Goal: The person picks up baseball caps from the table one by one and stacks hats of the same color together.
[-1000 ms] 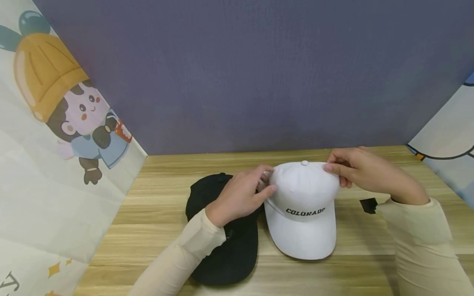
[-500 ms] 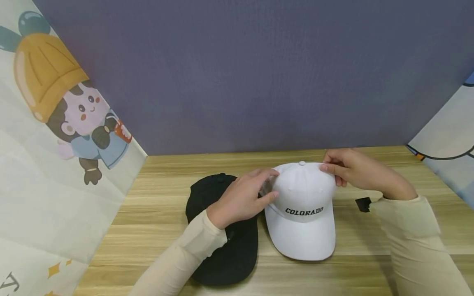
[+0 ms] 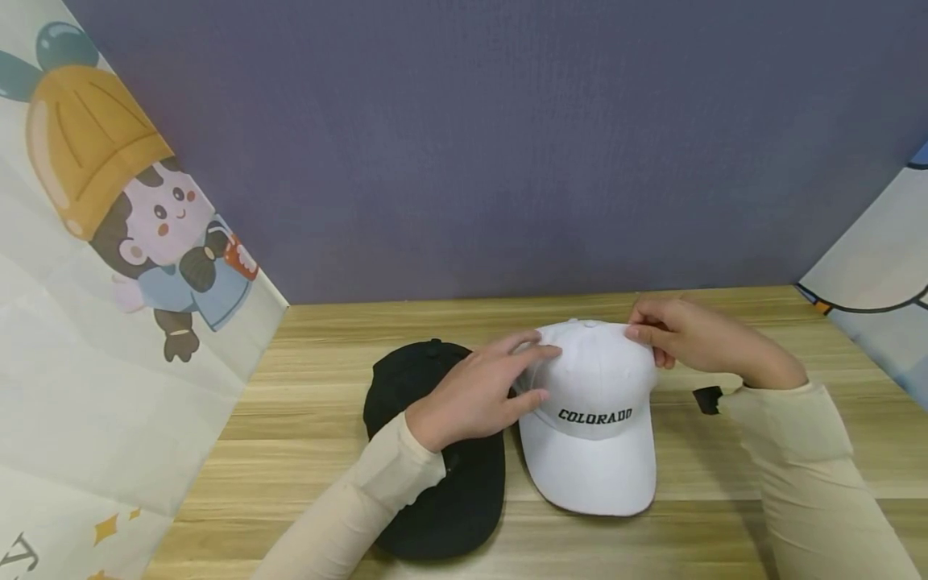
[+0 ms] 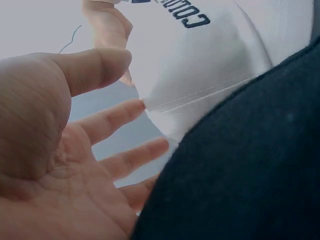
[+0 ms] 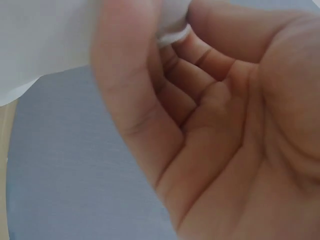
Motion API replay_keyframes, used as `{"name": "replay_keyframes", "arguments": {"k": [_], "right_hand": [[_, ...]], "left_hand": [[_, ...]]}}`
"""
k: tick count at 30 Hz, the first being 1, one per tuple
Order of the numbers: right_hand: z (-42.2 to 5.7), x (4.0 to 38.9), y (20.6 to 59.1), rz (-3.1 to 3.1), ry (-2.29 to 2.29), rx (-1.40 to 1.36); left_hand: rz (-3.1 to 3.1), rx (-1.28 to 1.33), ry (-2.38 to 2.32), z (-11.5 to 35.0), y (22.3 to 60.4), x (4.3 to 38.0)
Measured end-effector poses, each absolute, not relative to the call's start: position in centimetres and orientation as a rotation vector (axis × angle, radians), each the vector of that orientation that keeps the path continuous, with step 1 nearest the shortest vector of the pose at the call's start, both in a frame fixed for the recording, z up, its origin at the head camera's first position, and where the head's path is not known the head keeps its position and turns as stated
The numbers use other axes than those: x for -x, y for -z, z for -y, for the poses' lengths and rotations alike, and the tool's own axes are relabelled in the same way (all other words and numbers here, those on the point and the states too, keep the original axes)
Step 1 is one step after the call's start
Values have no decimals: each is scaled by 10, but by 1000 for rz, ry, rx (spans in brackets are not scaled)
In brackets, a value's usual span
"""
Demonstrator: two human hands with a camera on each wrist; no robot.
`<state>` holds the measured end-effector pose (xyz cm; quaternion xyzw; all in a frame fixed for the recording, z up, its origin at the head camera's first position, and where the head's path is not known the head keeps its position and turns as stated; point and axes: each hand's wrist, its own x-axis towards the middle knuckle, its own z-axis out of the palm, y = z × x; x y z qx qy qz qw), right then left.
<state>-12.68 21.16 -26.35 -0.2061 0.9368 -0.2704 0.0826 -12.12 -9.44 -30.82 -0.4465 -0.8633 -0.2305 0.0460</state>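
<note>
A white baseball cap (image 3: 598,370) with dark COLORADO lettering on its front lies on the wooden table, brim toward me. Its upper right edge is pinched between the thumb and fingers of my right hand (image 3: 689,334); the white cloth (image 5: 174,31) shows between them in the right wrist view. On the other side, my left hand (image 3: 474,395) has its fingers spread and fairly straight, the tips at the left of the crown. Under that arm lies a black cap (image 3: 406,379), partly covered by the wrist and sleeve. In the left wrist view, the black cap (image 4: 250,165) fills the lower right.
The wooden table (image 3: 304,451) ends at a blue-grey panel (image 3: 464,161) behind. A cartoon-printed wall sheet (image 3: 87,387) stands on the left, another printed sheet (image 3: 884,258) on the right. A small black piece (image 3: 706,400) shows beside the right cuff.
The white cap's crown has shifted slightly left and tipped a little, with the right hand following leftward. The left hand has moved slightly right, its fingers further over the crown. The black cap stays put.
</note>
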Motion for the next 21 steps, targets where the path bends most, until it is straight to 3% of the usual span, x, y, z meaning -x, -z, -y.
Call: {"name": "replay_keyframes", "arguments": {"k": [21], "right_hand": [[-209, 126, 266, -2795, 751, 620]], "left_hand": [[2724, 1514, 501, 94, 310, 120]]}}
